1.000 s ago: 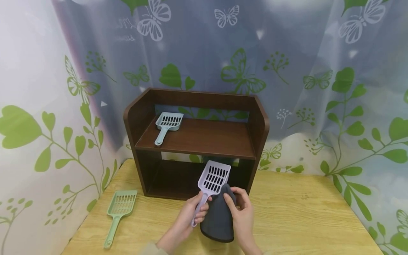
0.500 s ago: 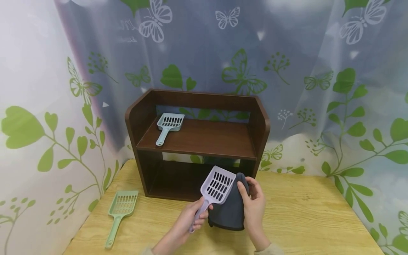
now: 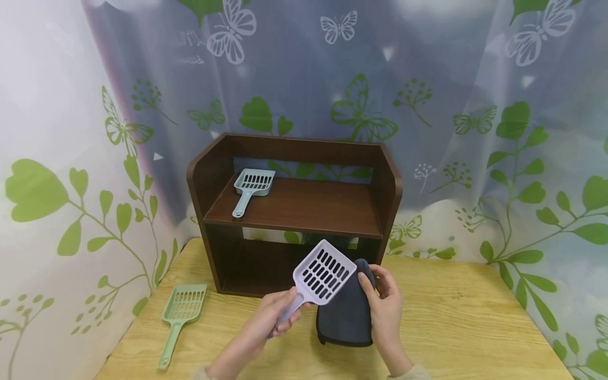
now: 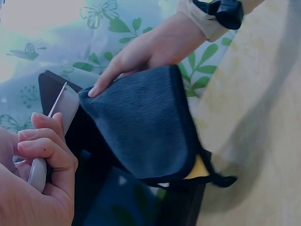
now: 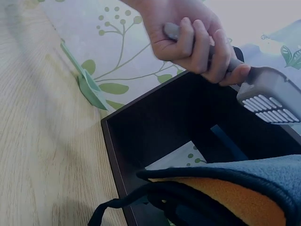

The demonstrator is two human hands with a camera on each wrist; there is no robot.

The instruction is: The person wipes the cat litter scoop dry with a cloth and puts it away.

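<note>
My left hand (image 3: 268, 319) grips the handle of a lilac litter scoop (image 3: 310, 289), its slotted head tilted up to the right. In my right hand (image 3: 388, 306) a dark grey cloth (image 3: 345, 316) hangs, pinched near its top corner. The cloth lies close beside the scoop's right edge in the head view; whether they touch I cannot tell. The right wrist view shows an orange underside and a black edge on the cloth (image 5: 263, 188), plus a dangling loop. From the left wrist, the fingers of the right hand (image 4: 136, 54) press on the cloth's corner.
Behind the hands stands a dark brown two-tier shelf (image 3: 304, 227). A pale blue litter scoop (image 3: 243, 203) lies on its upper tier, at the left. On the wooden table (image 3: 451, 316), left of the shelf, lies a green litter scoop (image 3: 174, 330). A patterned curtain hangs behind.
The right hand and cloth have moved right, from behind the scoop's handle to its right side. The lilac scoop has tilted further right. Both hands keep their holds.
</note>
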